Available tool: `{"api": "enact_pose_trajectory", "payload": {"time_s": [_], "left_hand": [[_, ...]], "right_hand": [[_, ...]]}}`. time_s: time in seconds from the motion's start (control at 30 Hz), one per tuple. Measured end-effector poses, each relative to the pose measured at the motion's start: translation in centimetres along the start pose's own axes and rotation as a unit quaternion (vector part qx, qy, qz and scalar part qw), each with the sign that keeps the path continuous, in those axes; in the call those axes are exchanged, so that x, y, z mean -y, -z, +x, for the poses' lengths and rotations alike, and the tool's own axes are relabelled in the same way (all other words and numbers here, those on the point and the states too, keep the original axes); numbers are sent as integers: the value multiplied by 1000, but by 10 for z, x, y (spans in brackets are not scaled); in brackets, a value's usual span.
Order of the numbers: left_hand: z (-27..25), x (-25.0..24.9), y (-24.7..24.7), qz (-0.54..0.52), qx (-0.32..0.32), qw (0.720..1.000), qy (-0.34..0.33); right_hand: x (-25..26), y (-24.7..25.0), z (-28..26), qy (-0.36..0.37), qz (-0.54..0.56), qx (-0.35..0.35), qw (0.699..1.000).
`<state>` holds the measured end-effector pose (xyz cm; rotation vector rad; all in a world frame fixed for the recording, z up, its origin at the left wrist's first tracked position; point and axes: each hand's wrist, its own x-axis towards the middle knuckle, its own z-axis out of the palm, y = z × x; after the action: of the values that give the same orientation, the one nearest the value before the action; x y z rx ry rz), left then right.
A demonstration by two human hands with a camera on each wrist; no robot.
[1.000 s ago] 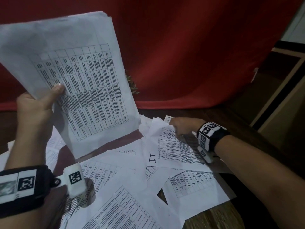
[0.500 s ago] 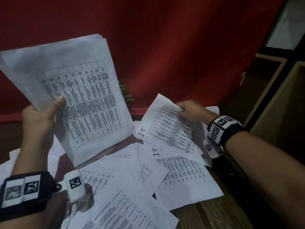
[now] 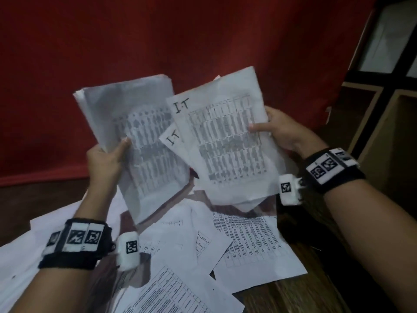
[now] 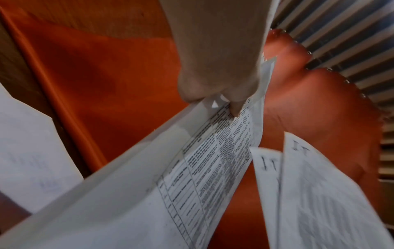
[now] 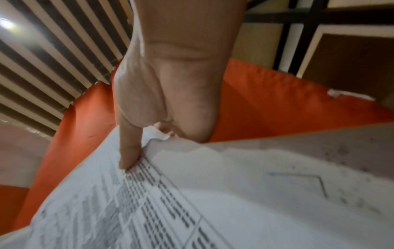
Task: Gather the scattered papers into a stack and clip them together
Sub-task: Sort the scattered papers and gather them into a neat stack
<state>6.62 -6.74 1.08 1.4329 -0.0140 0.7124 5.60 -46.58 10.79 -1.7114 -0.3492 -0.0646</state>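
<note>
Head view: left hand (image 3: 104,159) clamped on a stack (image 3: 135,141) of papers, thumb on the printed face, raised above the counter (image 3: 300,297). Right hand (image 3: 278,129) gripping sheets (image 3: 228,141) marked "I.T", overlapping the stack's right edge. More papers (image 3: 252,242) loose on the counter below, toward its near edge.

Left wrist view: fingers (image 4: 234,107) curled over the stack's (image 4: 170,176) edge, pinching it.

Right wrist view: thumb (image 5: 129,151) pressing the sheets (image 5: 192,202), other fingers hidden behind.

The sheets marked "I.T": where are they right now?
In the head view, centre-right, lifted off the table: the right hand pinches the sheets marked "I.T", overlapping the left hand's stack.
</note>
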Motion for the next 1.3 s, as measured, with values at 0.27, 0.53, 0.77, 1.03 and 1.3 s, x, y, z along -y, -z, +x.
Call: {"api": "enact_pose_trajectory", "payload": {"time_s": [0.27, 0.53, 0.77, 1.03, 1.3], "left_hand": [[-32, 1, -55, 115, 152, 977, 91], [-58, -22, -53, -20, 175, 984, -21], [-51, -16, -41, -42, 188, 981, -23], [-52, -9, -42, -32, 195, 979, 49], [-28, 6, -15, 5, 99, 995, 31]], "right_hand": [[-71, -87, 6, -98, 185, -136, 968], [-86, -119, -10, 17, 111, -248, 962], [-82, -116, -32, 88, 56, -195, 975], [-68, -125, -36, 65, 153, -140, 976], [-130, -49, -28, -177, -287, -30, 941]]}}
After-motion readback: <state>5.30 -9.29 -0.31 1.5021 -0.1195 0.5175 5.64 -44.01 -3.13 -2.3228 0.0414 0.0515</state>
